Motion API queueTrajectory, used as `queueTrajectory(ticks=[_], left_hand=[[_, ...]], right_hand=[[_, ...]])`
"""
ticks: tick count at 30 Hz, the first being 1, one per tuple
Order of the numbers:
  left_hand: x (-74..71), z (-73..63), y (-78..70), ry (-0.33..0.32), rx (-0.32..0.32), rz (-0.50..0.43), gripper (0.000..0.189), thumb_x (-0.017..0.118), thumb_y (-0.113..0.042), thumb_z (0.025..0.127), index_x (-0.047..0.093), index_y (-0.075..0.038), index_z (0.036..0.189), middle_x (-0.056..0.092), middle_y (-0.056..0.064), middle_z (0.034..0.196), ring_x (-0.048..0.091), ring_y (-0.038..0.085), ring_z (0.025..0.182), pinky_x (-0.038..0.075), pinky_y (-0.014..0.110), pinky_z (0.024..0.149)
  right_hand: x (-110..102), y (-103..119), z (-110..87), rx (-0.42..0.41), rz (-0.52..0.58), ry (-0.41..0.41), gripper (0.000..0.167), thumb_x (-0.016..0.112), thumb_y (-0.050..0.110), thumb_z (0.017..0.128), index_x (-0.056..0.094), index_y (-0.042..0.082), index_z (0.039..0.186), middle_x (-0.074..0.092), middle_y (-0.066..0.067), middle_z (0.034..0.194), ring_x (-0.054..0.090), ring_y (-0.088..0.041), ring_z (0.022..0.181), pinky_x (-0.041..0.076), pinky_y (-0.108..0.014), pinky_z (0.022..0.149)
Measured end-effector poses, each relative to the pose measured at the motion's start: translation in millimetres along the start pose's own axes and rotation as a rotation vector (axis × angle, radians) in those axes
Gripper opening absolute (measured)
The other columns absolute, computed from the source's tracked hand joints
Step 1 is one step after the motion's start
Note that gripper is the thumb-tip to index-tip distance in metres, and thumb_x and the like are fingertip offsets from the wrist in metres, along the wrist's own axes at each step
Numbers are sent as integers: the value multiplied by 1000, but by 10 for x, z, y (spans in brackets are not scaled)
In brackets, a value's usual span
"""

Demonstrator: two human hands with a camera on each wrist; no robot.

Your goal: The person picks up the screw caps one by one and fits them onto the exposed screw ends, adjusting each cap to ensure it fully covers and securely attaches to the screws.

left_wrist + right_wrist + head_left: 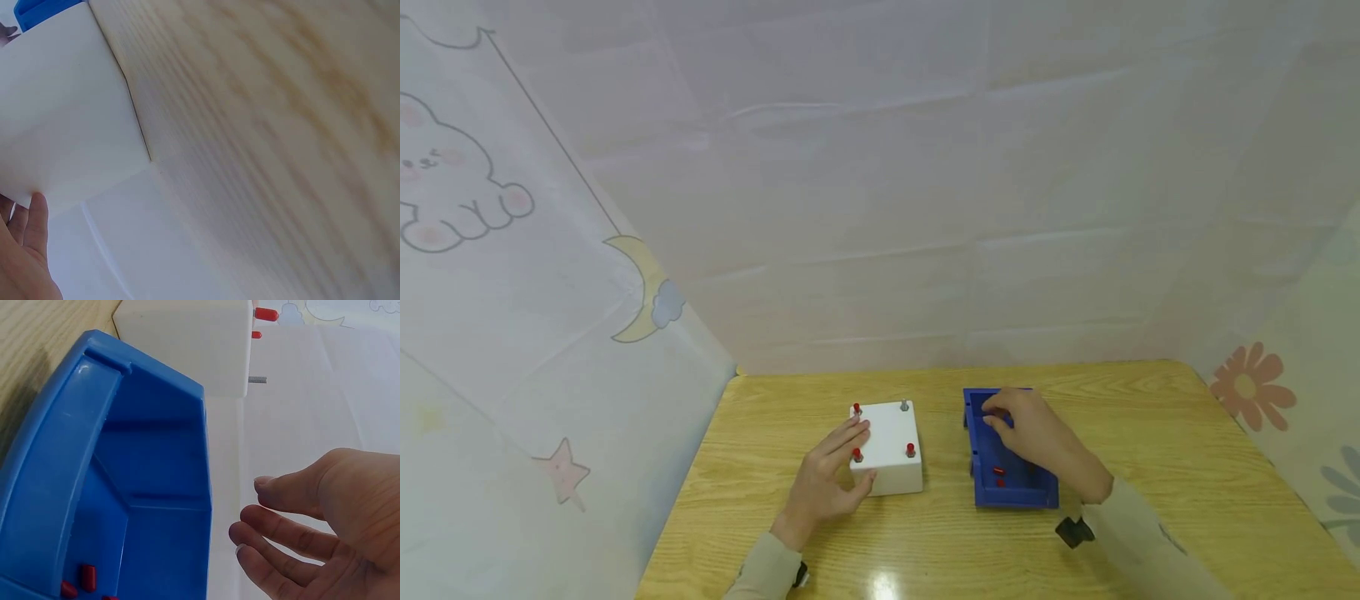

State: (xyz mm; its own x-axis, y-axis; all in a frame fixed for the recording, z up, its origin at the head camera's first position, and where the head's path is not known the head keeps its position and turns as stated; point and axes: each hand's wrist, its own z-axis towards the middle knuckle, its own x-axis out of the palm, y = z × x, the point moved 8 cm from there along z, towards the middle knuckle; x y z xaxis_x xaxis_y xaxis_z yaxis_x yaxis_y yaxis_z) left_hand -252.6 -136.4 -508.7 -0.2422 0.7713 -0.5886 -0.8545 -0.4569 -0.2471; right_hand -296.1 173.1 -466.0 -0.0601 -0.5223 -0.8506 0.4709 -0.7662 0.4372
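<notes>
A white box (891, 437) stands on the table with a bolt at each top corner. Three bolts wear red caps (911, 450); the back right bolt (905, 406) is bare threaded metal. My left hand (826, 479) rests against the box's left side, its straight fingers on the top and the thumb at the front face. Over the blue bin (1017, 497) hovers my right hand (1037, 433), thumb and fingers apart with nothing visible between them. Several small red caps (88, 578) lie in the near end of the bin.
The wooden table (760, 433) carries the box and, to its right, the bin, with a strip of wood between them. A pale cloth (865, 208) hangs along the back edge, and printed cloths hang at both sides.
</notes>
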Motion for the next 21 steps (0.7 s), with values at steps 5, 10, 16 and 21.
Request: queueTrajectory(ticks=[5, 10, 16, 21], left_hand=[[1, 0, -1, -2, 4, -1, 50, 77, -26, 93, 71, 7, 131, 72, 22, 135, 68, 45, 127, 54, 37, 115], [1, -2, 2, -2, -4, 3, 50, 77, -26, 93, 71, 6, 131, 72, 22, 135, 68, 45, 128, 54, 38, 115], [14, -17, 25, 6, -25, 7, 51, 79, -25, 91, 71, 4, 132, 71, 20, 137, 67, 43, 130, 54, 37, 116], [13, -11, 27, 11, -34, 9, 53, 81, -22, 87, 71, 4, 132, 71, 20, 138, 67, 43, 130, 55, 39, 115]], right_hand=[[12, 19, -35, 4, -1, 13, 17, 81, 4, 92, 81, 2, 109, 79, -5, 100, 73, -16, 87, 65, -33, 73], [21, 25, -75, 11, 21, 34, 16, 79, 3, 93, 81, 1, 109, 78, -4, 99, 72, -15, 87, 64, -30, 72], [57, 34, -137, -14, 25, 46, 16, 80, 1, 92, 81, 2, 108, 77, -2, 97, 71, -13, 85, 64, -29, 71], [88, 37, -178, -38, 42, 48, 16, 81, -1, 90, 81, 1, 106, 76, 0, 94, 71, -12, 83, 64, -29, 70]])
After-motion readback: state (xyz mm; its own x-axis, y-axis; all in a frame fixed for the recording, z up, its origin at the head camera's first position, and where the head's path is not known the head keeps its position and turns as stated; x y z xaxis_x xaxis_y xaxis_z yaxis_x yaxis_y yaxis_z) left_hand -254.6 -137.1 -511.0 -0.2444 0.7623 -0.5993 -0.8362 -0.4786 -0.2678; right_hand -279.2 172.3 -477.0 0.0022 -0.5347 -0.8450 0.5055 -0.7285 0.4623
